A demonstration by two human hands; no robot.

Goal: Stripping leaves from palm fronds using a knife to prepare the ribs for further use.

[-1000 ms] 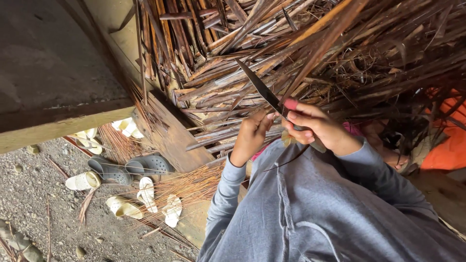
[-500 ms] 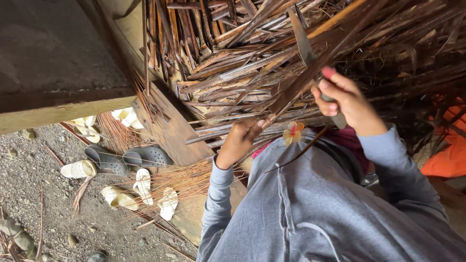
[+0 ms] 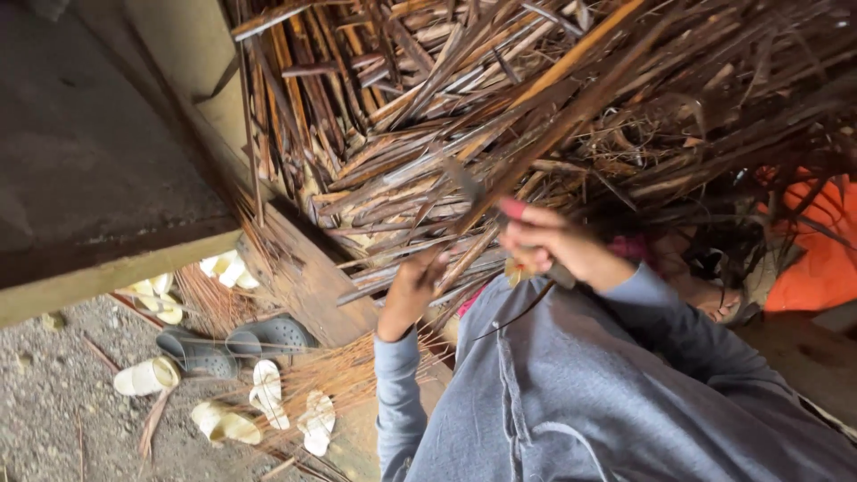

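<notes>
While I look down from the head camera, my left hand (image 3: 412,287) is closed around the near end of a long brown strip (image 3: 544,134) that slants up to the right across the pile of dried leaf stalks (image 3: 428,134). My right hand (image 3: 546,241) is closed on a knife (image 3: 473,189), blade dark and blurred, lying against that strip just beside the left hand. Hands are close together, almost touching, right in front of my grey sweatshirt (image 3: 580,384).

Room to move: tight. Stalks crowd above and on both sides of the hands, some ends poking toward them. Open space only below, toward my chest. Orange cloth (image 3: 817,259) sits at the right edge.

Pile rests on a raised wooden floor (image 3: 308,268) whose edge drops off left of the left hand. Below it, gravel ground (image 3: 62,419) with grey clogs (image 3: 237,344) and pale sandals (image 3: 268,393) among thin reddish sticks. Concrete slab (image 3: 89,161) top left.
</notes>
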